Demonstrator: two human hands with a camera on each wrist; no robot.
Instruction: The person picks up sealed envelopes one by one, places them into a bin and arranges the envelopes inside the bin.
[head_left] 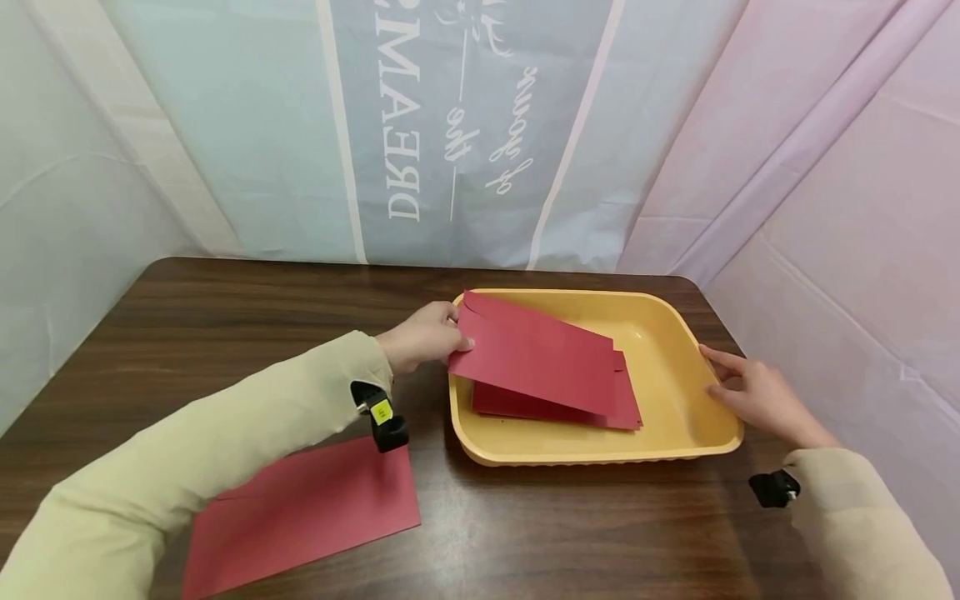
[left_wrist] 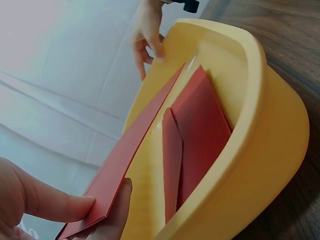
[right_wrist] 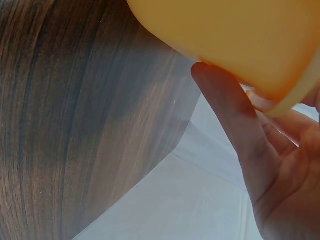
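My left hand (head_left: 426, 337) pinches one end of a red envelope (head_left: 536, 357) between thumb and fingers. It holds the envelope tilted over a yellow plastic tray (head_left: 667, 400). Beneath it, more red envelopes (head_left: 628, 400) lie on the tray's floor; the left wrist view shows a flap on one of these envelopes (left_wrist: 197, 125). At the tray's right end, my right hand (head_left: 761, 404) grips the rim, with a finger against the outer wall in the right wrist view. How many envelopes lie in the tray is hidden.
Another red envelope (head_left: 322, 512) lies on the dark wooden table (head_left: 510, 533) at the left front, partly under my left forearm. A printed cloth (head_left: 450, 192) hangs behind the table, and pale sheets (head_left: 847, 275) hang at the sides.
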